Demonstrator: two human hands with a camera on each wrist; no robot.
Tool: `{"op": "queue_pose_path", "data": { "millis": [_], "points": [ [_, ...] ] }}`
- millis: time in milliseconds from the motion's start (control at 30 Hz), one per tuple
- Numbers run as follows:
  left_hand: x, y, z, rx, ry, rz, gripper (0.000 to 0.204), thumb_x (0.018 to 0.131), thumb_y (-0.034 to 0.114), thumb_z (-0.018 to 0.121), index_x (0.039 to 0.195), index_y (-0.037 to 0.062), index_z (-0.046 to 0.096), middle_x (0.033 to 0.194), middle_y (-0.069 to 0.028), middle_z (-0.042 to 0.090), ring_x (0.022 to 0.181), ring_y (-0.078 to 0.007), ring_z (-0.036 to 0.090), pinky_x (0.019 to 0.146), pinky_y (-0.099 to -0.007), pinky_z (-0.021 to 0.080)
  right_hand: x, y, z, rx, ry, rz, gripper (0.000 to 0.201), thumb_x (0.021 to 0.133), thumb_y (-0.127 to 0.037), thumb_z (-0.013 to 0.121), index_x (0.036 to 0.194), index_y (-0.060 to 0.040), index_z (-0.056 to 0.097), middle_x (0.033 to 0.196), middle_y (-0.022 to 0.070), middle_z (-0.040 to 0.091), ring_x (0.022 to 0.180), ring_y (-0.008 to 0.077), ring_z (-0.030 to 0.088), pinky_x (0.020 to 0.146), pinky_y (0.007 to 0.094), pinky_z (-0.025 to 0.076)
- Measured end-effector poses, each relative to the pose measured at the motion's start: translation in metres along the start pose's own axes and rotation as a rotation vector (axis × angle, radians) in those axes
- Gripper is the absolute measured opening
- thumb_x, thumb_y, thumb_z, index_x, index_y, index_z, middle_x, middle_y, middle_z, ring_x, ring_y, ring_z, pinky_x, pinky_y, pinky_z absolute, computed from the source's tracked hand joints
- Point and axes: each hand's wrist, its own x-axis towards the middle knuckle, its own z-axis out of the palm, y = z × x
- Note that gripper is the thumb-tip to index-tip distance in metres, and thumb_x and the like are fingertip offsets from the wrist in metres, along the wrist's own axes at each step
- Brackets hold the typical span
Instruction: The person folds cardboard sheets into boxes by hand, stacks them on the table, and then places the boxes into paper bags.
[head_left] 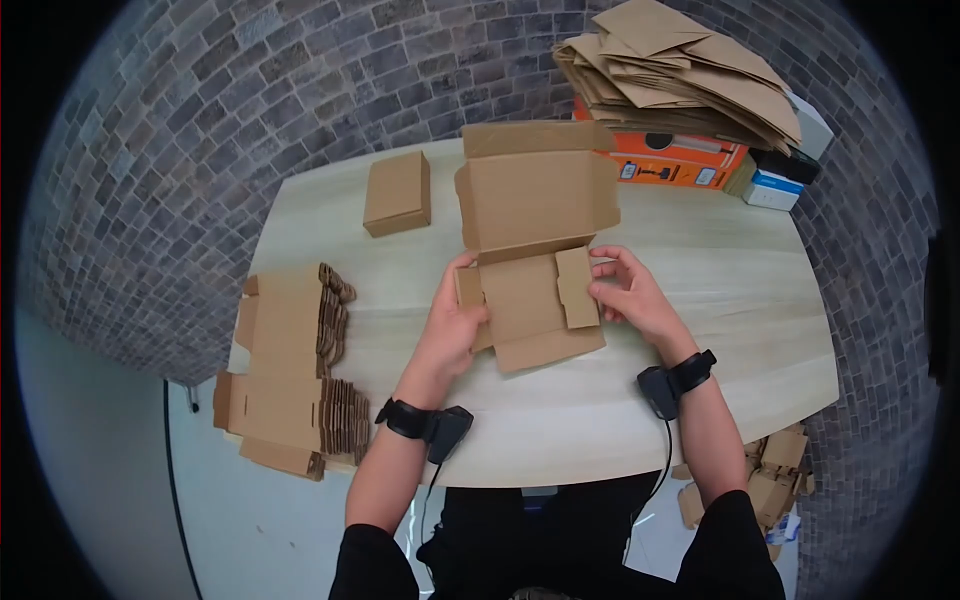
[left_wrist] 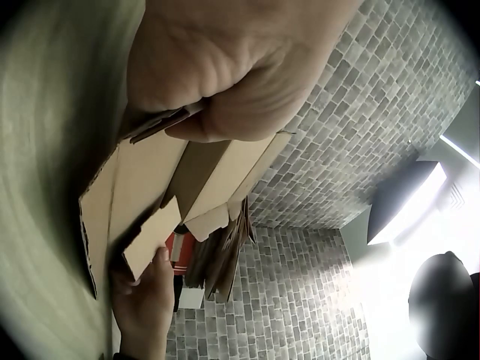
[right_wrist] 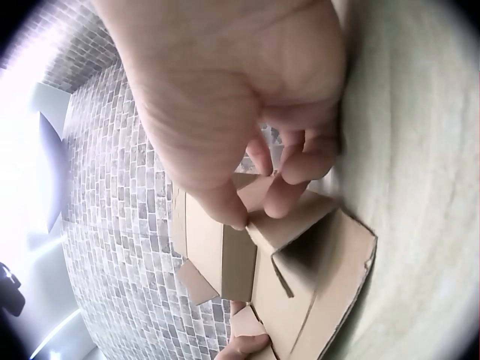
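Between the left hand [head_left: 452, 318] and the right hand [head_left: 638, 298], on the pale wood-grain table [head_left: 720, 400], lies the open brown cardboard box [head_left: 520, 295], its lid beyond both. Left of the left hand lie the stacked flat brown cardboard blanks [head_left: 285, 325]; ahead and left of it, the closed brown cardboard box [head_left: 393, 195]. Well beyond the right hand, the flat brown paper pile [head_left: 690, 80] rests on the orange printed box [head_left: 690, 176].

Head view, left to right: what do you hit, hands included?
Stack of flattened boxes → closed box → left hand → open box → right hand → blue-and-white box.
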Motion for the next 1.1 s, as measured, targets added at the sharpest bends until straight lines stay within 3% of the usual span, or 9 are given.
{"op": "queue_pose_path", "data": {
  "millis": [133,200,300,567,633,767,867,933,1100],
  "points": [
    [0.002,-0.005,-0.006,-0.043,-0.021,0.004,0.075,0.073,-0.017,0.044,0.143,0.008,0.035,0.126,-0.011,0.053,0.117,-0.0215,0.054,0.097,-0.0333,0.048,0.006,0.012,-0.009,-0.027,-0.031,0.063,0.04,0.089,-0.01,0.062,0.127,-0.0026,0.05,0.099,0.0035,0.064,0.074,0.0069,0.06,0.061,0.0215,0.048],
    [0.003,-0.005,-0.008,-0.104,-0.016,-0.018,0.075,0.073,-0.017,0.043,0.143,0.0082,0.035,0.125,-0.0111,0.053,0.115,-0.0216,0.056,0.095,-0.0333,0.05,0.016,0.029,-0.013,0.042,0.014,-0.115,0.04,0.089,-0.005,0.056,0.129,-0.0002,0.049,0.109,0.0074,0.066,0.084,0.0098,0.064,0.071,0.0233,0.051],
    [0.0,-0.003,-0.01,-0.179,-0.031,-0.039,0.074,0.073,-0.018,0.043,0.141,0.0087,0.037,0.124,-0.0114,0.053,0.112,-0.0217,0.058,0.091,-0.0333,0.053,0.014,0.024,-0.012,0.154,-0.012,-0.089,0.04,0.089,-0.001,0.053,0.129,0.0016,0.05,0.115,0.0099,0.066,0.092,0.0127,0.066,0.081,0.0258,0.052],
    [0.003,-0.003,-0.021,-0.299,-0.063,-0.075,0.066,0.067,-0.018,0.041,0.128,0.0087,0.045,0.123,-0.0154,0.055,0.111,-0.0269,0.06,0.089,-0.0365,0.056,0.011,0.018,-0.01,0.348,-0.061,0.015,0.045,0.091,-0.001,0.05,0.136,-0.0007,0.049,0.121,0.0085,0.063,0.101,0.0133,0.064,0.089,0.0281,0.052],
    [0.007,-0.003,-0.024,-0.603,-0.193,-0.088,0.059,0.066,-0.015,0.04,0.119,0.0087,0.048,0.123,-0.0168,0.056,0.112,-0.0303,0.059,0.092,-0.0372,0.055,0.007,0.011,-0.009,0.344,-0.109,0.005,0.052,0.091,-0.004,0.048,0.143,-0.0033,0.043,0.124,0.0069,0.062,0.107,0.0124,0.061,0.091,0.0273,0.051],
    [0.006,-0.002,-0.024,-0.653,-0.135,-0.157,0.051,0.065,-0.013,0.04,0.11,0.009,0.049,0.116,-0.0165,0.057,0.107,-0.0309,0.059,0.091,-0.036,0.054,0.009,0.016,-0.017,0.369,-0.096,0.014,0.053,0.089,-0.003,0.048,0.142,-0.0024,0.044,0.122,0.0071,0.063,0.101,0.0109,0.063,0.085,0.0248,0.052],
    [0.008,-0.014,-0.025,-0.429,-0.081,-0.083,0.043,0.071,-0.012,0.041,0.108,0.0095,0.048,0.106,-0.0127,0.056,0.096,-0.0241,0.059,0.082,-0.032,0.053,0.006,0.01,-0.017,0.21,-0.163,0.041,0.055,0.089,-0.003,0.049,0.143,-0.0047,0.043,0.118,0.0072,0.064,0.095,0.01,0.064,0.077,0.0234,0.052],
    [0.007,-0.024,-0.011,0.155,0.134,0.108,0.038,0.076,-0.01,0.04,0.109,0.008,0.046,0.101,-0.0088,0.052,0.094,-0.0197,0.053,0.082,-0.0319,0.048,0.0,0.005,-0.001,0.012,-0.056,-0.029,0.057,0.089,-0.004,0.05,0.145,-0.008,0.041,0.115,0.0068,0.065,0.089,0.0088,0.064,0.07,0.0206,0.049],
    [-0.001,-0.017,-0.001,0.031,0.205,0.039,0.037,0.083,-0.004,0.043,0.117,0.011,0.042,0.105,-0.007,0.051,0.095,-0.0165,0.052,0.082,-0.0311,0.047,-0.003,-0.001,0.011,-0.036,-0.026,-0.21,0.059,0.091,-0.006,0.051,0.148,-0.0104,0.038,0.116,0.0086,0.064,0.096,0.0108,0.061,0.078,0.0239,0.048]
  ]
}}
